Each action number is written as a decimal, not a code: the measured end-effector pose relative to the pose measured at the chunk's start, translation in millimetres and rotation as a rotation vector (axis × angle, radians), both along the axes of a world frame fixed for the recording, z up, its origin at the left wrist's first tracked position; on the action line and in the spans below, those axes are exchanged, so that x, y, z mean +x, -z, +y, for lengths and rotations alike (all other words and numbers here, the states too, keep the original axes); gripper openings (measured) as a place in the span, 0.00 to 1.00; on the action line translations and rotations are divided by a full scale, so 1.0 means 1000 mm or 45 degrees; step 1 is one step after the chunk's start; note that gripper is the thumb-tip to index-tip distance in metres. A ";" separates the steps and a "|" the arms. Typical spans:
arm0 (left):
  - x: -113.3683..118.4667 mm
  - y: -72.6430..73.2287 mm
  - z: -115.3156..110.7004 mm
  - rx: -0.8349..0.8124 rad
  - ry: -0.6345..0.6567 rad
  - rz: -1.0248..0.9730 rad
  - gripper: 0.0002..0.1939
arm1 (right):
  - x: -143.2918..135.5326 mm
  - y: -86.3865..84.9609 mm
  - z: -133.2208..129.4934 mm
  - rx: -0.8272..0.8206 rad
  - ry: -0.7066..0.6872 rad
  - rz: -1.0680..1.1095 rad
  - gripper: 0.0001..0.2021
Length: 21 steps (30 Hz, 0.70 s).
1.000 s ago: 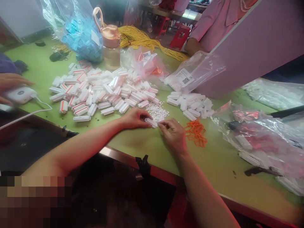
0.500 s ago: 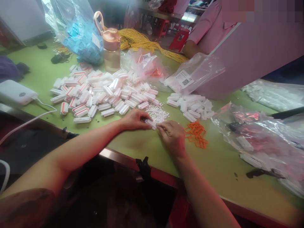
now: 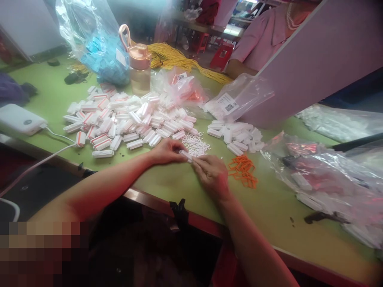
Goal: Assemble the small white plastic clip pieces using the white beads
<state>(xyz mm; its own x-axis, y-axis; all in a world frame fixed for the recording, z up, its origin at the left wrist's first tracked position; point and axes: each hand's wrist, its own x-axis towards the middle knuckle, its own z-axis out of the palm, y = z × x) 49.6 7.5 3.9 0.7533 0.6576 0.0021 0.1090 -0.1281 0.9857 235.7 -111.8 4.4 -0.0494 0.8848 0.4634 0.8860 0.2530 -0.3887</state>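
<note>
Between my hands, low over the green table, is a small white plastic piece (image 3: pixel 186 155). My left hand (image 3: pixel 166 151) grips its left end between thumb and fingers. The fingers of my right hand (image 3: pixel 211 173) are pinched together at its right end; whether they hold a smaller part is hidden. Just beyond the piece lie tiny white parts (image 3: pixel 196 144) in a loose heap. A large pile of white pieces (image 3: pixel 128 119), some with orange strips, spreads to the left. Orange rectangular frames (image 3: pixel 243 171) lie right of my right hand, below a smaller pile of white pieces (image 3: pixel 237 135).
A bottle (image 3: pixel 140 71) stands behind the big pile, beside a bag of blue parts (image 3: pixel 104 59). A white power bank (image 3: pixel 21 118) with a cable lies left. Plastic bags (image 3: pixel 326 175) cover the right side. A person (image 3: pixel 260 40) is behind a slanted panel (image 3: pixel 311 59).
The camera view has shifted slightly, and more of the person across the table shows. Both hands remain at the white piece with nearly the same grip.
</note>
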 end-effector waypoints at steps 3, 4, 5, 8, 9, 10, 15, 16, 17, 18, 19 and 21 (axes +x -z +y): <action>0.001 -0.001 0.001 -0.025 -0.003 0.018 0.21 | 0.011 -0.003 0.001 0.001 0.088 0.226 0.13; 0.001 -0.001 0.001 -0.017 -0.006 0.027 0.21 | 0.015 -0.004 0.000 -0.020 0.134 0.264 0.13; 0.001 -0.001 0.001 -0.003 -0.009 0.038 0.21 | 0.019 -0.005 0.000 -0.055 0.176 0.265 0.13; 0.001 -0.001 0.002 0.038 -0.022 0.050 0.20 | 0.025 -0.006 -0.003 -0.197 0.239 0.130 0.11; 0.001 -0.001 0.002 0.045 -0.022 0.051 0.20 | 0.025 -0.006 -0.003 -0.232 0.245 0.078 0.10; 0.000 -0.001 0.002 0.049 -0.021 0.053 0.20 | 0.024 -0.005 -0.004 -0.252 0.250 0.032 0.10; 0.000 -0.001 0.002 0.044 -0.027 0.052 0.20 | 0.016 0.001 -0.003 -0.275 0.281 -0.018 0.11; 0.001 -0.001 0.002 0.045 -0.028 0.052 0.20 | 0.015 0.002 -0.002 -0.291 0.288 0.012 0.11; 0.001 0.000 0.002 0.048 -0.029 0.053 0.20 | 0.015 0.003 -0.001 -0.311 0.294 0.052 0.11; 0.001 0.000 0.003 0.053 -0.033 0.054 0.20 | 0.015 0.004 0.000 -0.328 0.301 0.101 0.11; 0.001 0.000 0.003 0.058 -0.037 0.054 0.20 | 0.015 0.005 0.000 -0.334 0.305 0.157 0.11; 0.001 -0.001 0.003 0.065 -0.036 0.055 0.20 | 0.016 0.004 0.001 -0.319 0.295 0.260 0.10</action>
<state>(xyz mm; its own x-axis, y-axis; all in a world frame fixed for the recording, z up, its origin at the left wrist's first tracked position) 50.3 10.4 4.5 0.7348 0.6783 0.0039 0.1559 -0.1745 0.9722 251.3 -111.2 0.3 0.2355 0.9487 0.2110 0.8064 -0.0695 -0.5873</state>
